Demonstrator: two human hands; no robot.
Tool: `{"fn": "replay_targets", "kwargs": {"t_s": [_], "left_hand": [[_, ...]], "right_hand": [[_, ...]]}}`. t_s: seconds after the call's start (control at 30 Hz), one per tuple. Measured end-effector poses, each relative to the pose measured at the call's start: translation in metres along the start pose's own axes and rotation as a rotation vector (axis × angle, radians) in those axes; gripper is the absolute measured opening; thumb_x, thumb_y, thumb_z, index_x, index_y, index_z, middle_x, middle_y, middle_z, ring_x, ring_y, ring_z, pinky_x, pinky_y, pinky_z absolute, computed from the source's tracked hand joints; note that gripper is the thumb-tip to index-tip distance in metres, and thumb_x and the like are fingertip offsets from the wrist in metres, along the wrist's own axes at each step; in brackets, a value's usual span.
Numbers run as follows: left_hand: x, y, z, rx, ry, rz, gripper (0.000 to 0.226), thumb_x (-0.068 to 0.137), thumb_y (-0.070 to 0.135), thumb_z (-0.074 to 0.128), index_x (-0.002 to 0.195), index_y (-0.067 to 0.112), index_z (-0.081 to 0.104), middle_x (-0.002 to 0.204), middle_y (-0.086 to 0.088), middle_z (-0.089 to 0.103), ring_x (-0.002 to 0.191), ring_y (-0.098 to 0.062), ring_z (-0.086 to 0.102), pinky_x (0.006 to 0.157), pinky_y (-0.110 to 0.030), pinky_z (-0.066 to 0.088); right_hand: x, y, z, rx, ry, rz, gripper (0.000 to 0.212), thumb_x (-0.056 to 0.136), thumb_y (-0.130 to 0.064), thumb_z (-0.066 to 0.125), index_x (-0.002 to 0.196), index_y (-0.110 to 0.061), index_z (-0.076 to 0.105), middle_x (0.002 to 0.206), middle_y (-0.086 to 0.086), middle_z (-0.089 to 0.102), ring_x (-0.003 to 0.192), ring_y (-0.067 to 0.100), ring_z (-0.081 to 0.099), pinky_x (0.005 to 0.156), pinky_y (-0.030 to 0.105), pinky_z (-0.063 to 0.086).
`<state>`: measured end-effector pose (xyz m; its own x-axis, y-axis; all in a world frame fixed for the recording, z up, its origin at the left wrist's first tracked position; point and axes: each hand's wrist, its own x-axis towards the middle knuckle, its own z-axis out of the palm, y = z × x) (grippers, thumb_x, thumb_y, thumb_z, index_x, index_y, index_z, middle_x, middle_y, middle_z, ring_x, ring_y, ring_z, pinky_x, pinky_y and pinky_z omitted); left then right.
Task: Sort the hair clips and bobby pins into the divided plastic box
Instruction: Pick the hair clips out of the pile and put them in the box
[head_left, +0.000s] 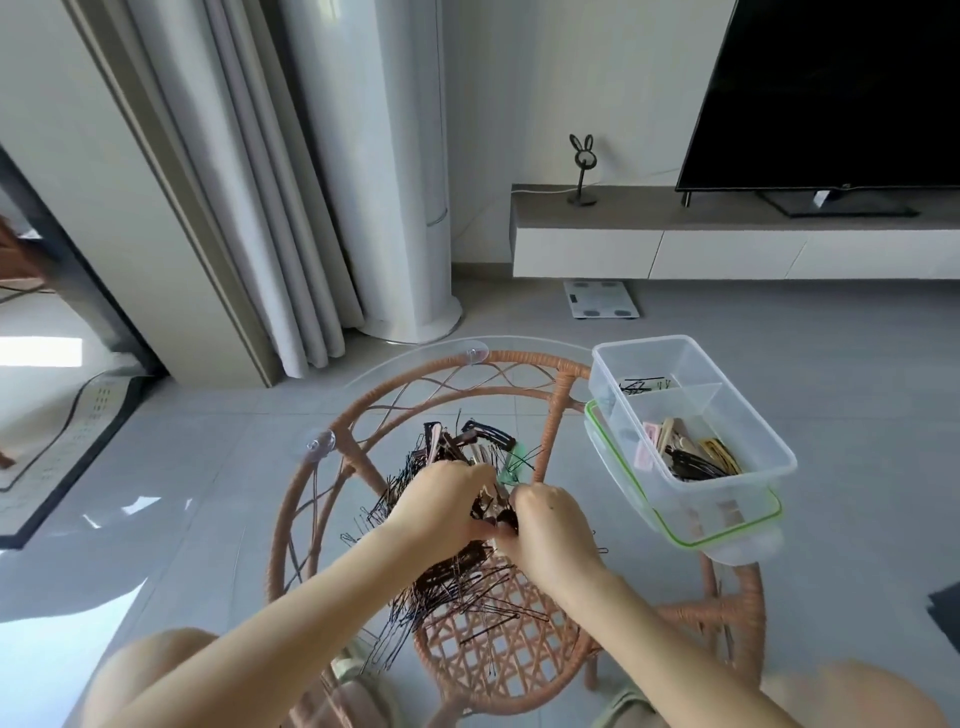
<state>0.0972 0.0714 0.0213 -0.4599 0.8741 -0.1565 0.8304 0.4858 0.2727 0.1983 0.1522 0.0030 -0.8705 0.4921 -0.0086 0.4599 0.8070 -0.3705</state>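
A heap of dark bobby pins and hair clips (457, 577) lies on the glass top of a round rattan table (311, 519). Both hands are dug into the heap's middle. My left hand (441, 499) and my right hand (545, 525) meet there, fingers closed on a bunch of dark clips and pins (493, 512). A green clip (511, 465) sits just beyond my fingers. The divided clear plastic box (769, 447) stands at the table's right edge. Its far section holds a few black bobby pins (641, 385). Its near section holds several pink, beige, yellow and black clips (685, 452).
The box rests on its green-rimmed lid (727, 530), which overhangs the table edge. Two suction cups (319, 446) hold the glass on the frame. My knees are at the bottom corners. A bathroom scale (602, 299) lies on the tiled floor beyond, under a TV cabinet (727, 249).
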Motion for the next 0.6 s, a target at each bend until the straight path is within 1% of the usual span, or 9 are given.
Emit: {"fn": "replay_targets", "kwargs": {"t_s": [0.1,0.2,0.3,0.37,0.43,0.47,0.5,0.53,0.6], "left_hand": [[0.001,-0.003,-0.003,-0.069,0.018,-0.017,0.045,0.078,0.028,0.072,0.119,0.019,0.056,0.098,-0.003,0.071,0.092,-0.021,0.066,0.074,-0.025,0.046],[0.001,-0.008,-0.007,-0.139,0.013,-0.088,0.046,0.08,0.02,0.069,0.122,0.013,0.051,0.095,-0.004,0.072,0.086,-0.02,0.067,0.078,-0.03,0.055],[0.003,-0.018,-0.015,-0.146,0.065,-0.161,0.036,0.085,0.024,0.063,0.118,0.012,0.053,0.104,-0.004,0.069,0.087,-0.019,0.065,0.077,-0.029,0.054],[0.007,-0.024,-0.021,-0.098,0.162,-0.184,0.034,0.089,0.023,0.058,0.12,0.012,0.055,0.113,-0.007,0.066,0.096,-0.021,0.064,0.081,-0.03,0.053],[0.015,-0.029,-0.024,-0.047,0.208,-0.185,0.039,0.089,0.024,0.058,0.126,0.013,0.053,0.125,-0.011,0.057,0.108,-0.025,0.059,0.088,-0.034,0.049],[0.02,-0.03,-0.025,-0.029,0.185,-0.181,0.043,0.088,0.026,0.06,0.128,0.015,0.051,0.129,-0.012,0.053,0.113,-0.027,0.056,0.091,-0.035,0.048],[0.025,-0.032,-0.025,-0.017,0.14,-0.173,0.047,0.087,0.028,0.061,0.13,0.016,0.05,0.132,-0.012,0.05,0.116,-0.029,0.054,0.093,-0.036,0.047],[0.031,-0.032,-0.025,-0.002,0.089,-0.16,0.049,0.085,0.029,0.063,0.131,0.018,0.049,0.133,-0.012,0.048,0.116,-0.029,0.053,0.093,-0.036,0.047],[0.038,-0.032,-0.024,0.027,0.004,-0.136,0.051,0.083,0.026,0.066,0.131,0.018,0.051,0.13,-0.011,0.047,0.114,-0.028,0.053,0.09,-0.034,0.047]], "right_hand": [[-0.002,-0.003,0.006,0.03,0.063,0.071,0.015,0.089,-0.013,0.055,0.093,-0.002,0.065,0.099,0.014,0.07,0.09,0.027,0.066,0.086,0.034,0.054],[-0.002,-0.007,0.013,0.018,0.11,0.128,0.019,0.089,-0.008,0.055,0.106,-0.002,0.062,0.107,0.013,0.068,0.095,0.025,0.064,0.086,0.03,0.054],[0.003,-0.008,0.009,0.058,0.174,0.168,0.031,0.089,-0.005,0.053,0.12,0.0,0.049,0.109,0.011,0.064,0.096,0.023,0.063,0.084,0.028,0.054],[0.008,-0.008,0.005,0.097,0.2,0.16,0.033,0.09,-0.005,0.051,0.122,-0.001,0.045,0.107,0.011,0.063,0.092,0.022,0.063,0.08,0.027,0.054],[0.015,-0.012,0.004,0.095,0.205,0.122,0.027,0.093,-0.017,0.049,0.115,-0.002,0.047,0.102,0.009,0.065,0.084,0.02,0.065,0.065,0.024,0.052],[0.018,-0.014,0.004,0.069,0.186,0.115,0.031,0.094,-0.029,0.047,0.111,-0.004,0.049,0.098,0.009,0.064,0.08,0.021,0.065,0.057,0.023,0.048],[0.02,-0.017,0.005,0.032,0.145,0.121,0.04,0.092,-0.041,0.045,0.108,-0.005,0.05,0.096,0.01,0.063,0.078,0.022,0.064,0.054,0.023,0.045],[0.022,-0.019,0.005,-0.009,0.098,0.132,0.046,0.09,-0.048,0.046,0.106,-0.005,0.052,0.096,0.011,0.062,0.08,0.024,0.064,0.056,0.026,0.045],[0.026,-0.023,0.003,-0.065,0.028,0.149,0.044,0.089,-0.048,0.049,0.101,-0.006,0.056,0.097,0.011,0.063,0.086,0.027,0.064,0.064,0.03,0.047]]}}
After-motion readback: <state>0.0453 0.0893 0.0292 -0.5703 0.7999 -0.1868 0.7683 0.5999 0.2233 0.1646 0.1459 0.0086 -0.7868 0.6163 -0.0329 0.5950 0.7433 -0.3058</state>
